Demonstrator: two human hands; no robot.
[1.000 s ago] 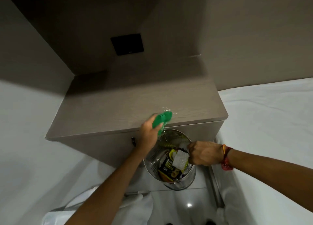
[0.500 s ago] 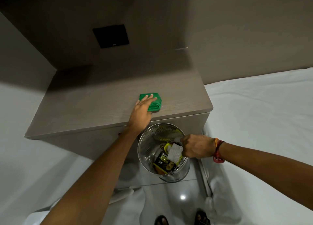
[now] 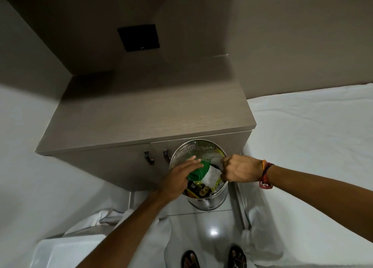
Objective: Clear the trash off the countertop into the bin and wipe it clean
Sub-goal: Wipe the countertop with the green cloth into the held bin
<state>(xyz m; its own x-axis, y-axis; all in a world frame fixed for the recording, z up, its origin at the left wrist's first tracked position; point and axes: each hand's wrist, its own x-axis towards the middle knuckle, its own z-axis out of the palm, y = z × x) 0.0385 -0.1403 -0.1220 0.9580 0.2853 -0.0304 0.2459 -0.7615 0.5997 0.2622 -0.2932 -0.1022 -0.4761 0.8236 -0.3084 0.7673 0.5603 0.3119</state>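
My left hand [image 3: 177,177] is over the open top of the shiny metal bin [image 3: 203,202]. It has a green cloth [image 3: 196,172] bunched under its fingers, which lie long and flat on top of it. I cannot tell how tight the hold is. My right hand [image 3: 240,170] is closed in a fist on the rim of the bin at its right side. There is a red thread band [image 3: 265,175] on that wrist.

Inside the bin I see a black and yellow wrapper [image 3: 198,190] and something white [image 3: 212,176] just beside the cloth.

The bin is in front of the cabinet's doors, near two dark handles [image 3: 157,156]. The brown countertop [image 3: 145,116] is behind it. White sheets [image 3: 306,138] lie on my right. My feet in sandals [image 3: 214,258] are on the shiny floor below.
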